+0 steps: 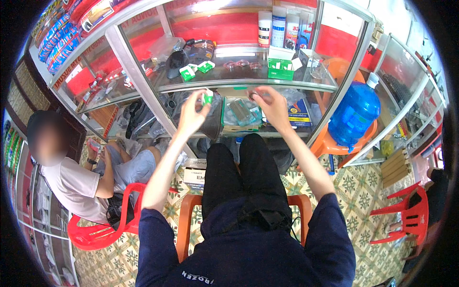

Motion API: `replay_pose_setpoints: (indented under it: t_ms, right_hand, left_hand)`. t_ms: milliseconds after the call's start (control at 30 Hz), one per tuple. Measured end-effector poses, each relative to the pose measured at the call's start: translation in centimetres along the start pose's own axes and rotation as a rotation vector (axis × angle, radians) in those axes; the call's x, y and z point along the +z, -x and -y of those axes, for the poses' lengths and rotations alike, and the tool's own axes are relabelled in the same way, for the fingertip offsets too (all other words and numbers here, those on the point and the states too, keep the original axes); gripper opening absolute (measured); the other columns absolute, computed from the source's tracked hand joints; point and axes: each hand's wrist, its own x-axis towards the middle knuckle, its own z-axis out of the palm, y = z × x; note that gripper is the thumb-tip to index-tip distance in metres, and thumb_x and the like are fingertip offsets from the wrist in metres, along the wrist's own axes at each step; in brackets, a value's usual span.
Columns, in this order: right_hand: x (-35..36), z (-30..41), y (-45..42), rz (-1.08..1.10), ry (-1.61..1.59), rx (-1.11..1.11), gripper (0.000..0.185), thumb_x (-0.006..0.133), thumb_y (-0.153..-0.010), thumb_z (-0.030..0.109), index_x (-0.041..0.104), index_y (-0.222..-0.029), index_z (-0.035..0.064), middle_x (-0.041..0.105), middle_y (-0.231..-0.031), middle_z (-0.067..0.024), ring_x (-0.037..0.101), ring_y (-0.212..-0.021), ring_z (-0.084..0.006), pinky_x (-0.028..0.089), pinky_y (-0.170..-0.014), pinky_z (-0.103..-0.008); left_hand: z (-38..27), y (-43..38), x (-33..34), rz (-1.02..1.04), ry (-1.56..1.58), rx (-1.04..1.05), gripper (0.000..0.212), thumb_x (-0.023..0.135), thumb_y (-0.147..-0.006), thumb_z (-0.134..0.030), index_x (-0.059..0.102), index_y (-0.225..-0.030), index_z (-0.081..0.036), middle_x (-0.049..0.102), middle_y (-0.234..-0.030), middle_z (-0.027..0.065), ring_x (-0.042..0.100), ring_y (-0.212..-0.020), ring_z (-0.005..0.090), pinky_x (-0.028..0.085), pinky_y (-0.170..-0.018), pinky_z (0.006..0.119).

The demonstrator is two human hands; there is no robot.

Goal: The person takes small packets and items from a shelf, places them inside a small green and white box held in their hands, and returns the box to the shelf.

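My left hand (192, 114) grips a small green and white cardboard box (207, 97) between thumb and fingers, in front of a glass display cabinet. Opposite it, my right hand (273, 107) pinches a small dark round part (253, 94), perhaps a bearing; the fingers partly hide it. On the shelf just beyond, several ring-shaped parts in clear reddish wrapping (242, 63) lie in a row. To their left are small green and white boxes (187, 73). An opened green carton (280, 73) with small boxes inside stands to their right.
Spray cans (278, 28) stand at the back right of the cabinet (247, 85). A blue water jug (353, 111) rests on an orange chair (322, 138). At left, another person (79, 179) sits on a red plastic chair (96, 236). Packaged parts (242, 111) fill the lower shelf.
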Motion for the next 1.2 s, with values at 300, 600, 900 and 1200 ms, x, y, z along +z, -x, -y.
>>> replay_pose_setpoints:
  t_ms: [300, 600, 900, 1200]
  right_hand:
    - [-2.4, 7.5, 12.6, 0.056, -0.581, 0.338, 0.026, 0.066, -0.095, 0.004, 0.054, -0.118, -0.0008, 0.065, -0.113, -0.0096, 0.064, -0.108, -0.0165, 0.053, -0.092, -0.0309]
    - [-2.2, 12.9, 15.8, 0.138, -0.367, -0.194, 0.026, 0.069, -0.089, -0.005, 0.059, -0.113, -0.0047, 0.069, -0.106, -0.0187, 0.069, -0.095, -0.0207, 0.056, -0.082, -0.0319]
    - [-1.4, 12.8, 16.1, 0.054, -0.278, -0.047, 0.024, 0.07, -0.09, -0.001, 0.062, -0.112, -0.0034, 0.069, -0.104, -0.0146, 0.069, -0.091, -0.0172, 0.055, -0.081, -0.0289]
    - [-1.4, 12.4, 15.8, 0.041, -0.239, -0.025, 0.022, 0.07, -0.09, -0.001, 0.064, -0.111, -0.004, 0.069, -0.103, -0.0135, 0.065, -0.083, -0.015, 0.053, -0.077, -0.0272]
  left_hand:
    - [-10.9, 14.5, 3.8, 0.155, 0.453, -0.063, 0.056, 0.071, -0.078, 0.008, 0.047, -0.128, -0.002, 0.054, -0.118, 0.01, 0.061, -0.105, 0.019, 0.051, -0.091, 0.033]
    - [-16.3, 15.5, 2.1, 0.081, 0.166, 0.169, 0.06, 0.075, -0.069, 0.003, 0.049, -0.123, -0.007, 0.049, -0.109, 0.0171, 0.057, -0.098, 0.0331, 0.051, -0.076, 0.038]
    - [-16.9, 15.9, 1.9, 0.119, 0.308, 0.19, 0.056, 0.072, -0.071, 0.008, 0.046, -0.119, -0.007, 0.058, -0.106, 0.0175, 0.065, -0.093, 0.0347, 0.054, -0.077, 0.039]
    - [-16.7, 15.9, 2.2, 0.082, 0.287, 0.231, 0.063, 0.073, -0.072, 0.008, 0.039, -0.123, -0.006, 0.059, -0.11, 0.0199, 0.065, -0.098, 0.0358, 0.055, -0.08, 0.04]
